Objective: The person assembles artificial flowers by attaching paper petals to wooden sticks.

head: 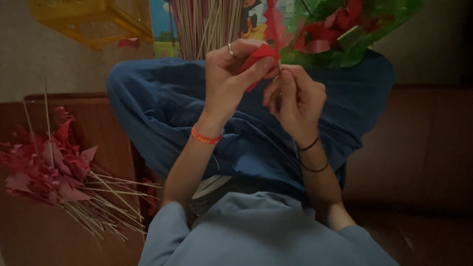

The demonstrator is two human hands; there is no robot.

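Observation:
My left hand (229,79) pinches a small piece of red paper (259,58) between thumb and fingers, held up over my lap. My right hand (295,101) is closed around a thin stick (279,65) right beside the paper, fingertips touching the left hand's. A ring sits on a left finger, an orange band on the left wrist, black bands on the right wrist. Both hands hover above my crossed legs in blue trousers (148,108).
A heap of finished red paper flags on thin sticks (54,167) lies at my left on the brown surface. A bundle of bare sticks (204,24) stands ahead. A green plastic bag with red paper pieces (345,29) sits at upper right. A yellow stool (93,19) is far left.

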